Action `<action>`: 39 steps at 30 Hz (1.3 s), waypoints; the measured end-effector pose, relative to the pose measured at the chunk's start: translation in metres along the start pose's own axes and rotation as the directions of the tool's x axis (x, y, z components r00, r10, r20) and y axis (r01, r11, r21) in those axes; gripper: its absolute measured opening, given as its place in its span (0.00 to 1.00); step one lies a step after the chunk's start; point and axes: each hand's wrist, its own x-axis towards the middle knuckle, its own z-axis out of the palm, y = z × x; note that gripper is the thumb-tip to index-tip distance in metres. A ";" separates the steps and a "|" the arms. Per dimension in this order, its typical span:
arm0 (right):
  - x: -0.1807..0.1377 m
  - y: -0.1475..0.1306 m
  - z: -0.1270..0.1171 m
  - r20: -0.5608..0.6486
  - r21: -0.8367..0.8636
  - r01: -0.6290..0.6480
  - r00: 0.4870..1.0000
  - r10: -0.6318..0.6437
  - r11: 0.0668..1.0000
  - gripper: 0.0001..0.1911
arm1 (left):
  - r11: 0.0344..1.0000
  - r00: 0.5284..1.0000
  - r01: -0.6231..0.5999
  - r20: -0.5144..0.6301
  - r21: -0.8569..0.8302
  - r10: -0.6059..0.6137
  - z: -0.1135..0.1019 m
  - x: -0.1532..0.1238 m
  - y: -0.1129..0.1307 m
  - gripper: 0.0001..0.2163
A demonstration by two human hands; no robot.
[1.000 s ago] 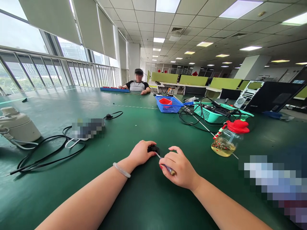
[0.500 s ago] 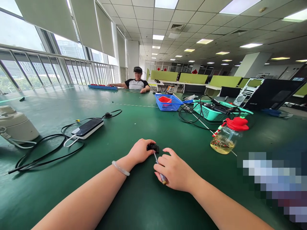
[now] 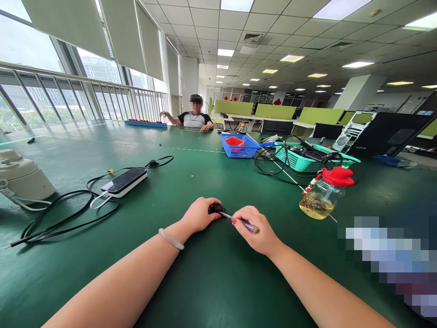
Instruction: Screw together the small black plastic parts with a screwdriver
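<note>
My left hand [image 3: 202,214] is closed around a small black part [image 3: 216,208] and holds it against the green tabletop; most of that part is hidden by my fingers, so its kind is unclear. In my right hand [image 3: 257,234] is a slim screwdriver [image 3: 247,225], pinched near the front of its handle. The handle end points right and toward me. Its metal shaft slants left, and the tip meets the black part, though the exact contact spot is too small to make out.
A glass bottle [image 3: 319,200] with a red lid stands to the right, before a teal basket [image 3: 300,163] of cables. Farther back sits a blue basket [image 3: 239,150]. A phone-like device [image 3: 124,181] and black cable [image 3: 68,196] lie left. Across the table sits a person [image 3: 195,118].
My right hand has shifted right and swung the screwdriver from pointing away to slanting leftward, with a changed grip. My left hand stays put. The person opposite has raised a hand off the blue tray.
</note>
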 end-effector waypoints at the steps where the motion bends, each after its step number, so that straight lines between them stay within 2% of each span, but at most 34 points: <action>1: 0.000 0.003 0.000 -0.025 0.059 -0.079 0.996 0.081 0.995 0.12 | 1.000 1.000 0.001 0.002 -0.006 -0.001 0.000 0.000 0.000 0.17; 4: 0.000 0.009 0.003 -0.039 0.239 -0.268 0.958 0.285 0.933 0.17 | 1.000 1.000 0.008 0.002 -0.015 -0.008 -0.001 -0.001 0.001 0.17; 6: 0.000 0.012 0.005 -0.032 0.348 -0.344 0.925 0.378 0.872 0.19 | 1.000 1.000 0.010 0.004 -0.015 -0.010 -0.001 -0.001 0.001 0.17; 10: 0.002 0.016 0.009 -0.021 0.519 -0.411 0.870 0.493 0.749 0.21 | 1.000 1.000 0.010 0.000 -0.007 -0.010 -0.001 0.000 0.001 0.16; 13: 0.004 0.019 0.009 -0.009 0.599 -0.421 0.847 0.531 0.681 0.20 | 1.000 1.000 -0.001 -0.003 -0.007 0.001 -0.001 0.000 0.001 0.16; 16: 0.005 0.020 0.008 0.001 0.610 -0.425 0.845 0.535 0.669 0.18 | 1.000 1.000 -0.004 -0.011 -0.011 0.004 -0.001 0.000 0.002 0.17; 20: 0.003 0.018 0.007 -0.042 0.529 -0.436 0.843 0.536 0.728 0.17 | 1.000 1.000 -0.006 -0.011 -0.017 0.005 -0.001 -0.001 0.003 0.16; 22: 0.002 0.016 0.006 -0.112 0.435 -0.416 0.855 0.507 0.799 0.15 | 1.000 1.000 0.003 -0.009 -0.023 -0.004 -0.001 -0.001 0.003 0.17; 24: 0.000 0.014 0.005 -0.197 0.286 -0.364 0.883 0.426 0.887 0.12 | 1.000 1.000 0.008 -0.007 -0.030 -0.009 -0.001 0.000 0.002 0.17; 27: -0.001 0.010 0.004 -0.287 0.020 -0.195 0.939 0.192 0.981 0.08 | 0.999 1.000 0.012 0.000 -0.044 -0.012 -0.002 0.001 0.001 0.16; 31: 0.000 0.004 0.005 -0.278 -0.211 0.075 0.951 -0.133 0.975 0.07 | 0.997 1.000 0.019 -0.005 -0.071 -0.019 -0.002 0.002 0.001 0.16; 34: 0.002 0.000 0.004 -0.208 -0.308 0.204 0.938 -0.275 0.929 0.07 | 0.997 1.000 0.013 -0.005 -0.080 -0.014 -0.001 0.002 0.001 0.16; 37: 0.003 -0.003 0.003 -0.170 -0.340 0.244 0.934 -0.315 0.908 0.07 | 0.998 1.000 0.012 -0.015 -0.067 -0.013 -0.001 0.001 0.001 0.16; 39: 0.003 -0.001 0.003 -0.189 -0.297 0.191 0.949 -0.254 0.936 0.06 | 0.998 1.000 0.008 -0.014 -0.058 -0.009 -0.002 0.001 0.002 0.16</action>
